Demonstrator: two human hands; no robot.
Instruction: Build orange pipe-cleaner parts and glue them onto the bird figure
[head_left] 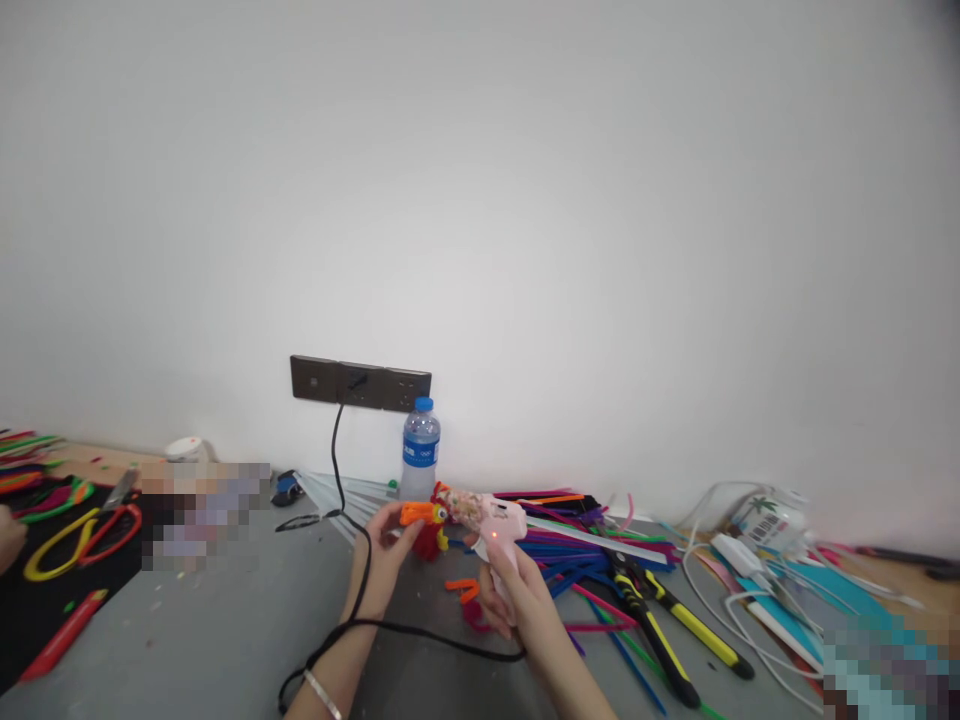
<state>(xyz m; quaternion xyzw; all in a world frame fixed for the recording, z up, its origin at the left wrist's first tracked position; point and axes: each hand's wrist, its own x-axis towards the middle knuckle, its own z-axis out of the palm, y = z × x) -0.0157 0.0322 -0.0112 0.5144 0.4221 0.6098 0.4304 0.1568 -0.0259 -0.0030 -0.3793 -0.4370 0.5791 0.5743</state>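
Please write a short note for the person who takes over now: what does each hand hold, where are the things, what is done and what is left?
Left hand: fingers pinch the orange and red pipe-cleaner figure, held above the grey table.
Right hand: wrapped around the pink glue gun, nozzle pointing at the figure, red light on. Its black cord runs to the wall socket.
Loose pipe cleaners and yellow-black pliers lie to the right; water bottle behind.
Done: figure partly built.
Left: probably gluing; an orange piece lies unattached.
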